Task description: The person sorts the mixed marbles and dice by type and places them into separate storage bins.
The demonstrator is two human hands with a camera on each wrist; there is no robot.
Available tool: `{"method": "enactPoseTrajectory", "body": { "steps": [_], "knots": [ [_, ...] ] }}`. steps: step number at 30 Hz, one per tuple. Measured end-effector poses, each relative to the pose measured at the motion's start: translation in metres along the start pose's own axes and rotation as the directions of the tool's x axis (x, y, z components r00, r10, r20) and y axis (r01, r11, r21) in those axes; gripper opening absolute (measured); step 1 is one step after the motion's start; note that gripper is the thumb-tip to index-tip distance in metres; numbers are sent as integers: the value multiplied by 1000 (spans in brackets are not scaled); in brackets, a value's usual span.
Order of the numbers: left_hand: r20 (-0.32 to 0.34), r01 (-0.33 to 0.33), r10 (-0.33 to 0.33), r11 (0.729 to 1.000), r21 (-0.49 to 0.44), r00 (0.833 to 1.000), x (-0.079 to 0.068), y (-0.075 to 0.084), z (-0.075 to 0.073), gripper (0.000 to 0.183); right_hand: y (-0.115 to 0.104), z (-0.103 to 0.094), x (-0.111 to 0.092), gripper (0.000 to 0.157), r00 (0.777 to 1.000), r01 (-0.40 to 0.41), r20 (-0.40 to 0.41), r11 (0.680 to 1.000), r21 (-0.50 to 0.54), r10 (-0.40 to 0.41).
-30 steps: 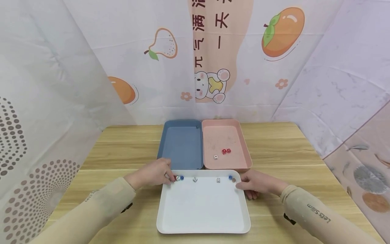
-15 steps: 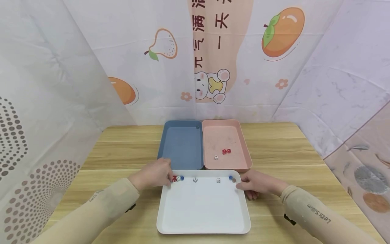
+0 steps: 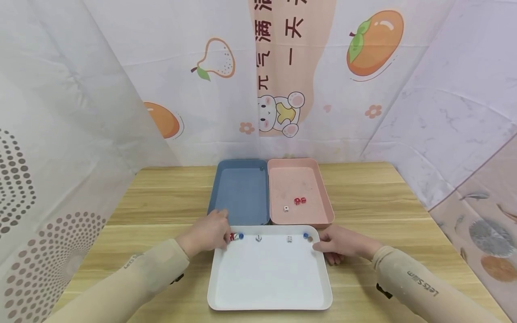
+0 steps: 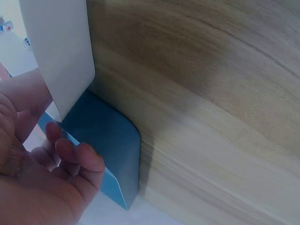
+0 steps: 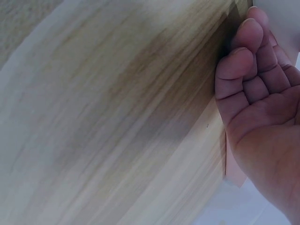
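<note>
Far-L in white rect. plastic tray [image 3: 269, 278]: red cube die [image 3: 232, 237] R of curled L hand [image 3: 208, 231], pinch unclear; R hand [image 3: 343, 241] grips tray.

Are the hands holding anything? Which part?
The right hand seems to hold the white tray by its right rim; whether the left hand holds a red die is unclear.

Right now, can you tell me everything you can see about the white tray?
The white tray is a wide rectangle with rounded corners and low walls, smooth and plastic-looking. It sits right way up on the wooden table, in front of the blue tray and the pink tray; I can't tell if they touch. Small dice and blue pieces lie along its far side. The left grip reaches over its far left corner, and the right grip has its thumb over the right rim.
</note>
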State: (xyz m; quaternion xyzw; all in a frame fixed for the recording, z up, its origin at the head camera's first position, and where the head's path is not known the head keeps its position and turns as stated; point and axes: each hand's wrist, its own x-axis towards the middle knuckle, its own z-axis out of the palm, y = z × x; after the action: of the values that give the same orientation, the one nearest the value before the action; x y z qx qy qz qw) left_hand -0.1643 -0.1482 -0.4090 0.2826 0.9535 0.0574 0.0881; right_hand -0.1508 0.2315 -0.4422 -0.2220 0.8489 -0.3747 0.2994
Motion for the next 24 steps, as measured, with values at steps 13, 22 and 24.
{"method": "enactPoseTrajectory", "body": {
  "steps": [13, 22, 24],
  "knots": [
    [-17, 3, 0, 984, 176, 1000, 1, 6, 0, 31, 0, 2, 2, 35, 999, -33, -10, 999, -30, 32],
    [-30, -73, 75, 995, 68, 997, 1, -4, -1, 25, -2, 2, 2, 33, 1000, -29, -6, 999, -13, 29],
    [-20, -81, 80, 995, -60, 997, 2, -10, -3, 17, -3, 2, 2, 34, 1000, -29, -6, 1000, -8, 29]
  ]
}}
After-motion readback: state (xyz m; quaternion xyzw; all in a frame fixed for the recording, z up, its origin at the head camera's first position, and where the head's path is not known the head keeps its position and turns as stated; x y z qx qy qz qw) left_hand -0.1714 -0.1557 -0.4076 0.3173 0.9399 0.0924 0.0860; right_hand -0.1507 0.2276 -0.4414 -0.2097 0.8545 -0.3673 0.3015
